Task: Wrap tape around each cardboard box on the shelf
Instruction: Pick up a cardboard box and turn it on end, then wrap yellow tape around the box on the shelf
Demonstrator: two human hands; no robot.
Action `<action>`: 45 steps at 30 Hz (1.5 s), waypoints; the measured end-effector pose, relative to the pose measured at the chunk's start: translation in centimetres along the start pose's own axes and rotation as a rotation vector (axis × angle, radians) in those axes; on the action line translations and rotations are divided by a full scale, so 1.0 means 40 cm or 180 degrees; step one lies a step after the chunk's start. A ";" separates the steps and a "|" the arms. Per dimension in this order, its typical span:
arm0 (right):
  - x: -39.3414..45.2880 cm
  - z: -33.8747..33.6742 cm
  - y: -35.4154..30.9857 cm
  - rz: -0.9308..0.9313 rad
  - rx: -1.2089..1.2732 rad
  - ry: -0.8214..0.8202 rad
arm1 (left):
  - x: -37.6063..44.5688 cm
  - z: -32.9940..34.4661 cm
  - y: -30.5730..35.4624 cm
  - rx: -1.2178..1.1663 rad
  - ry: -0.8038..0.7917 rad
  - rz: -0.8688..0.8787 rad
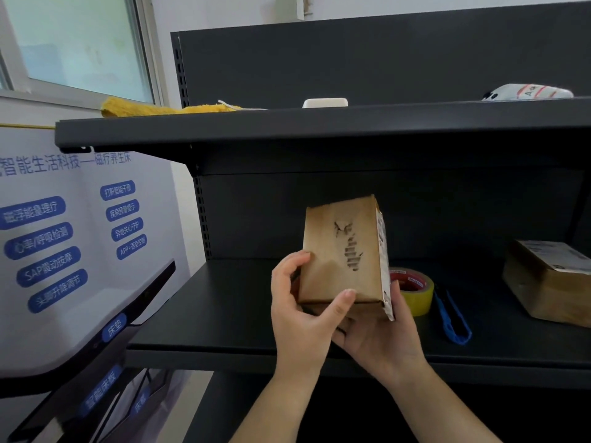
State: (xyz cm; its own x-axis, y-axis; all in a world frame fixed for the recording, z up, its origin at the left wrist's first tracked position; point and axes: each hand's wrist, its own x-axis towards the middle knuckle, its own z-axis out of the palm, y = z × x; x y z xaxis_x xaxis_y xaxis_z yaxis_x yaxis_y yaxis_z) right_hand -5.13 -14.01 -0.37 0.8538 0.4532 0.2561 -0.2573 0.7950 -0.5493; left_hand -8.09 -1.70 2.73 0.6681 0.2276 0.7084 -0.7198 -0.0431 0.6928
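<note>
Both hands, left hand (pixel 300 302) and right hand (pixel 380 337), grip the torn cardboard box (pixel 343 254) above the shelf (pixel 224 314), tape roll (pixel 414 290) lying unused just right, second box (pixel 550 279) far right, so wrapping looks barely started.

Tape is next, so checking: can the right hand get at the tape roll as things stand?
Probably not yet. The right hand holds the box from below with the left hand. The tape roll lies close behind on the shelf, unblocked, once that grip is freed.
</note>
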 end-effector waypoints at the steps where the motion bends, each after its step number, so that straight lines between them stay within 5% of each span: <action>1: 0.003 0.000 -0.003 0.0019 -0.0208 0.0112 | 0.004 -0.003 -0.004 -0.0067 0.0036 -0.0086; 7: 0.043 0.006 -0.019 0.0031 -0.2741 0.1480 | 0.033 -0.031 -0.062 -0.0247 0.0339 -0.1208; 10: 0.058 -0.016 -0.015 -0.0100 -0.4424 0.1663 | 0.028 -0.034 -0.104 0.0189 0.0339 -0.1552; 18: 0.068 -0.043 -0.038 0.0255 -0.4821 0.1674 | 0.036 -0.022 -0.141 0.0989 -0.0145 -0.1220; 24: 0.028 -0.062 -0.127 -0.1392 -0.6738 0.2350 | 0.041 -0.011 -0.161 0.0955 -0.0170 -0.1214; 27: 0.036 -0.090 -0.181 -0.0046 -0.7758 0.2534 | 0.042 -0.006 -0.164 0.0907 -0.0180 -0.1222; 30: 0.068 -0.118 -0.170 0.0386 -0.8189 0.2448 | 0.046 0.000 -0.163 0.0931 -0.0166 -0.1246; 36: 0.102 -0.144 -0.173 0.0746 -0.8060 0.2548 | 0.046 -0.001 -0.161 0.0937 -0.0194 -0.1290; 39: 0.085 -0.147 -0.193 0.0290 -0.7704 0.2684 | 0.042 -0.014 -0.155 0.0779 -0.0135 -0.1255; 42: 0.048 -0.114 -0.223 -0.0420 -0.6931 0.2533 | 0.041 -0.026 -0.141 0.0710 -0.0016 -0.0967; 45: -0.011 -0.035 -0.262 -0.0717 -0.5522 0.1787 | 0.047 -0.030 -0.108 0.0628 0.0127 -0.0499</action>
State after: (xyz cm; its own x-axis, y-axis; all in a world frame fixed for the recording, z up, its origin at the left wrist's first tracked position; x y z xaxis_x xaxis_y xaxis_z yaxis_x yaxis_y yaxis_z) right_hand -2.19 -23.11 4.16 0.9283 -0.0524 0.3680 0.2608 -0.6135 -0.7454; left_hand -3.95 0.08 0.92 0.7578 0.2846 0.5871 -0.5548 -0.1923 0.8094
